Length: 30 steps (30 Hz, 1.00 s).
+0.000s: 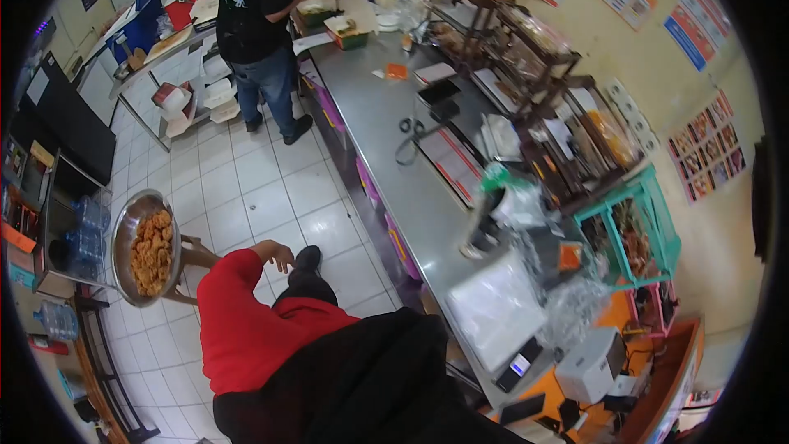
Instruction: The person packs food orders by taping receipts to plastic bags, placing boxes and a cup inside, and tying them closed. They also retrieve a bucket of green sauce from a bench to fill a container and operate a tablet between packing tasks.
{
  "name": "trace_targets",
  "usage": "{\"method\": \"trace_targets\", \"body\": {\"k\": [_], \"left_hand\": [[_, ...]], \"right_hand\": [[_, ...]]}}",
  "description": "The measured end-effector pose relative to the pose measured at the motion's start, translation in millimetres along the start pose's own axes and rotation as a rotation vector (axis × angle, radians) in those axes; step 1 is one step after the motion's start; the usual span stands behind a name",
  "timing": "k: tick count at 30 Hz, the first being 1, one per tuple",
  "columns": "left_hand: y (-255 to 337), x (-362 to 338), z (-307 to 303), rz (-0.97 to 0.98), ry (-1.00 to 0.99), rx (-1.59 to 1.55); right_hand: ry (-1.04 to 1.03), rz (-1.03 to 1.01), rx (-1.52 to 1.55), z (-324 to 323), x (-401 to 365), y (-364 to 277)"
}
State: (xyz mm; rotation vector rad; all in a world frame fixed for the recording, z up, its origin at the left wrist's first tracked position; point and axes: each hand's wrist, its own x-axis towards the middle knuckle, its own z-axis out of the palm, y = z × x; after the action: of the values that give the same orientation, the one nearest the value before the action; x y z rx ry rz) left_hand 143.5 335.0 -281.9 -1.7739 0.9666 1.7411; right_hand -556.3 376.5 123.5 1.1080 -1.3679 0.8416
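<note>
My left hand (pixel 278 254) hangs low in front of my red sleeve, just above the tiled floor and near my dark shoe. Its fingers are loosely apart and hold nothing. My right hand is out of sight; dark clothing fills the lower middle of the view. To the left of my arm, a wide metal bowl (pixel 123 244) holds a heap of fried chicken (pixel 153 253). The bowl appears to rest on a tan stool (pixel 197 253), whose legs are partly hidden by my sleeve.
A steel counter (pixel 374 115) runs along my right, bearing scissors (pixel 411 125), plastic bags (pixel 575 312), a phone (pixel 519 364) and a white printer (pixel 590 366). Ahead stands a person (pixel 259 41) in a black shirt and jeans. Water bottles (pixel 90 214) stand at left.
</note>
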Motion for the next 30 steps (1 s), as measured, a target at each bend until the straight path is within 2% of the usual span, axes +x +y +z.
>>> {"method": "trace_targets", "body": {"k": [2,3,4,5,6,7,8,9,10,11,12,13,14,15,17,18,20,21,23,24,25,27,30], "left_hand": [[-25,5,-58,0.015,0.062,-0.048],[-38,6,-96,0.133,0.165,0.052],[-66,31,-141,0.403,0.311,0.083],[-86,54,-187,0.618,0.692,0.299],[-76,30,-227,0.485,0.871,0.275],[-76,11,-269,0.585,0.918,-0.122],[-56,-36,-305,0.605,1.048,-0.174],[-46,-53,-348,0.676,1.153,-0.237],[-40,-51,-390,0.914,1.401,-0.258],[-32,-57,-433,0.934,1.403,-0.310],[-23,-62,-476,0.953,1.405,-0.368],[-12,-73,-515,0.865,1.410,-0.251],[-1,-78,-548,0.773,1.406,-0.145],[7,-67,-584,0.774,1.544,-0.082],[22,-38,-640,0.760,1.800,0.059],[32,-30,-655,0.662,1.869,0.154],[48,-14,-673,0.456,1.979,0.354],[52,-3,-670,0.483,1.893,0.294],[63,8,-660,0.538,1.738,0.167],[67,4,-648,0.530,1.730,0.195],[72,-9,-635,0.525,1.724,0.227],[88,-38,-605,0.485,1.534,0.208],[107,-51,-568,0.590,1.421,0.218]], "right_hand": [[-0.067,-0.081,0.216,28,-22,-96],[-0.175,-0.078,0.394,50,-41,-155],[-0.307,-0.015,0.553,80,-68,-214],[-0.462,0.184,0.706,120,-110,-272],[-0.649,0.420,0.995,133,-108,-357],[-0.801,0.457,1.145,147,-105,-438],[-0.964,0.511,1.278,162,-101,-520],[-1.128,0.575,1.379,177,-98,-602],[-1.291,0.780,1.634,184,-84,-676],[-1.355,0.703,1.745,200,-85,-741],[-1.495,0.745,1.761,219,-88,-807],[-1.565,0.783,1.744,238,-91,-870],[-1.619,0.726,1.624,250,-78,-920],[-1.667,0.668,1.502,265,-67,-966],[-1.739,0.713,1.235,307,-65,-1042],[-1.767,0.729,1.103,326,-69,-1072],[-1.717,0.789,1.202,358,-86,-1108],[-1.702,0.827,1.234,367,-95,-1116],[-1.548,0.823,1.366,376,-103,-1113],[-1.472,0.817,1.426,375,-105,-1107],[-1.302,0.624,1.404,395,-137,-1104],[-1.311,0.469,1.318,410,-155,-1076],[-1.748,0.667,1.159,391,-93,-1020]]}}
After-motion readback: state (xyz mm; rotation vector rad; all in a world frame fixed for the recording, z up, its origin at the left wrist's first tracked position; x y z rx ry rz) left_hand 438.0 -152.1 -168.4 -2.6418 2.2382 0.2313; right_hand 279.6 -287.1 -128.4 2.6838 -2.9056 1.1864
